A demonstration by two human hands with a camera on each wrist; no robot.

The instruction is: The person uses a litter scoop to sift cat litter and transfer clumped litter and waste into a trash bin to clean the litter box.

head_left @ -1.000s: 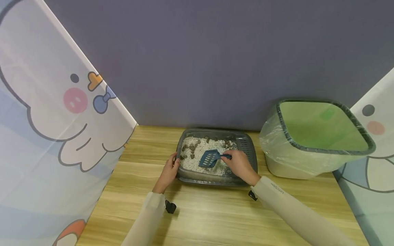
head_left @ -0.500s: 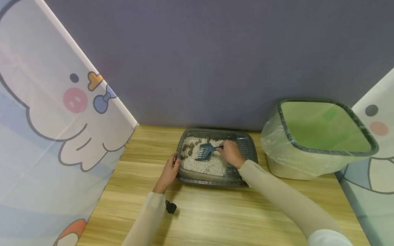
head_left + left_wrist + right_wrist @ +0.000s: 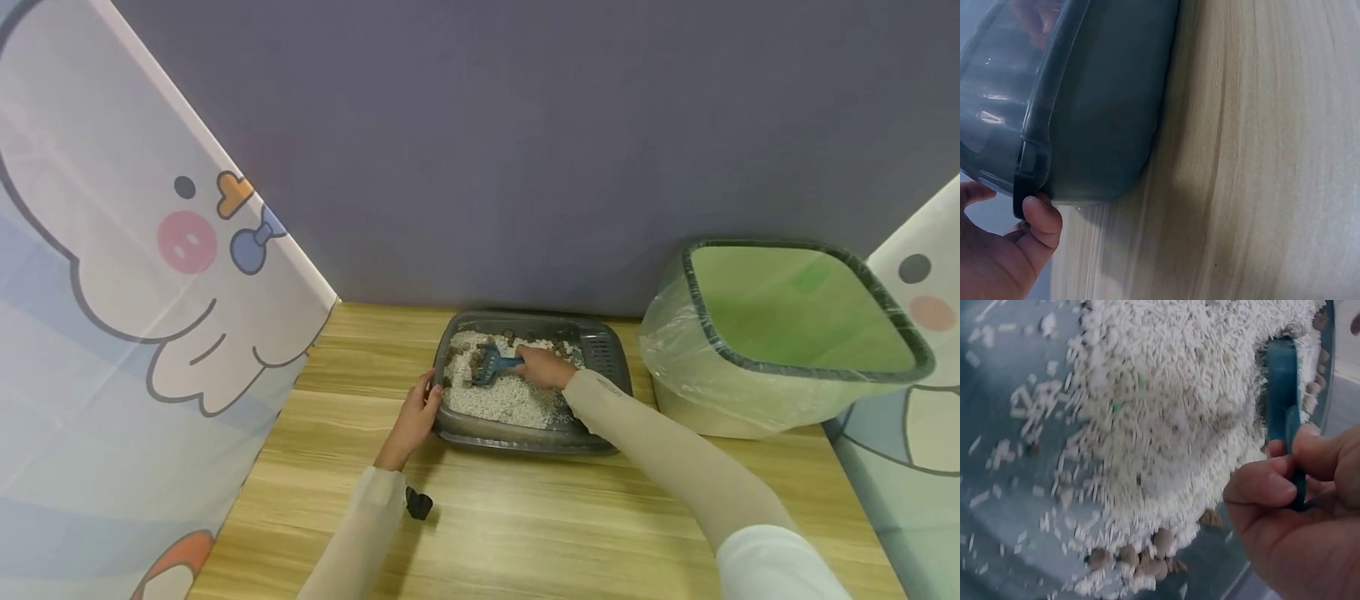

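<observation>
A dark grey litter box (image 3: 525, 442) sits on the wooden table, filled with pale pellet litter (image 3: 510, 404) and several brown clumps. My right hand (image 3: 546, 368) grips the handle of a blue slotted litter scoop (image 3: 491, 365), its head down in the litter beside clumps at the left. In the right wrist view, thumb and fingers pinch the scoop (image 3: 1282, 387), and more brown clumps (image 3: 1147, 562) lie near the box wall. My left hand (image 3: 416, 417) holds the box's left rim; the left wrist view shows the thumb (image 3: 1042, 219) against the rim's outer edge.
To the right of the box stands a bin (image 3: 697, 408) with a clear plastic liner folded over its dark rim. A dark grey wall (image 3: 480, 150) rises behind the wooden table (image 3: 495, 525). Cartoon-printed panels (image 3: 112, 275) flank both sides.
The right hand has carried the scoop left and away from me, and lowered its head into the litter among the left clumps. The left hand stays on the rim.
</observation>
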